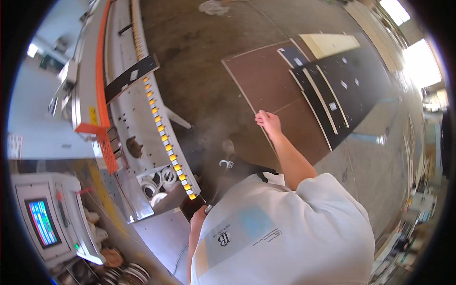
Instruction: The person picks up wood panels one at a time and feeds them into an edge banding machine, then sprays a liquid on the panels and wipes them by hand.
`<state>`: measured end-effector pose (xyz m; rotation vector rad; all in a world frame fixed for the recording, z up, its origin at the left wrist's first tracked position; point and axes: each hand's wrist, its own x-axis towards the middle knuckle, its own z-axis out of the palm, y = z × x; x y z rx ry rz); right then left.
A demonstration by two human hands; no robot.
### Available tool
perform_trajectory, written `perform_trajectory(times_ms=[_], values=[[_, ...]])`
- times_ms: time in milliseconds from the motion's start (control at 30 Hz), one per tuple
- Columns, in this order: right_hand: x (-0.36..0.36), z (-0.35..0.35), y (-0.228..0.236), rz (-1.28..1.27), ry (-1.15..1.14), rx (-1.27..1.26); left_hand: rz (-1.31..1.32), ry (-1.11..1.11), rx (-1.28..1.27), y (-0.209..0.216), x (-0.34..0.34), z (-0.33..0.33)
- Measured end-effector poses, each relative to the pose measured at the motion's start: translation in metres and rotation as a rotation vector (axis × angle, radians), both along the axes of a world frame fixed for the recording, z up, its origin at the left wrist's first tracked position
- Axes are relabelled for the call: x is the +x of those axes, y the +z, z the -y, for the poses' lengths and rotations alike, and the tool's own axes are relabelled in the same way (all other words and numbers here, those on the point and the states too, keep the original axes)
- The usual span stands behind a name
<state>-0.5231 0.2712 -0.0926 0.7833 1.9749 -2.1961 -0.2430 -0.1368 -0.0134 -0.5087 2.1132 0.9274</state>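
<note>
My left hand [198, 218] is closed beside the near end of a long machine's roller track. A dark brown piece [192, 207] and a small silvery round part [208, 209] are right at its fingers; what it grips is too small to make out. My right hand [269, 123] reaches out over the left edge of a large brown board [251, 78], fingers curled in, with nothing visible in them. Narrow black strips [327, 102] and a small dark panel [290, 56] with white labels lie on and beside that board.
The machine carries an orange rail [100, 61] and yellow rollers [164, 137]; a dark panel [132, 78] lies across its far part. White tape rolls [159, 183] sit beneath. At lower left stands a control screen [43, 223]. A pale board [329, 45] lies beyond the brown one.
</note>
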Motion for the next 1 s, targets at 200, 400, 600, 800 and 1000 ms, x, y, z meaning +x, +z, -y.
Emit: perform_trajectory(times_ms=[200, 400, 600, 800, 1000], values=[[0.12, -0.153, -0.005, 0.087, -0.338, 0.176, 0.07, -0.382, -0.027, -0.013, -0.039, -0.047], [0.175, -0.233, -0.039, 0.223, -0.245, 0.824, 0.053, -0.565, -0.083, 0.014, -0.071, -0.124], [0.145, -0.361, -0.044, 0.338, -0.341, 1.076, 0.092, -0.579, -0.114, 0.028, -0.077, -0.182], [0.138, -0.452, -0.073, 0.536, -0.192, 1.286, 0.174, -0.603, -0.132, 0.044, -0.089, -0.217], [0.119, -0.4, -0.029, 0.677, -0.011, 1.353, 0.159, -0.533, -0.147, 0.039, -0.085, -0.234]])
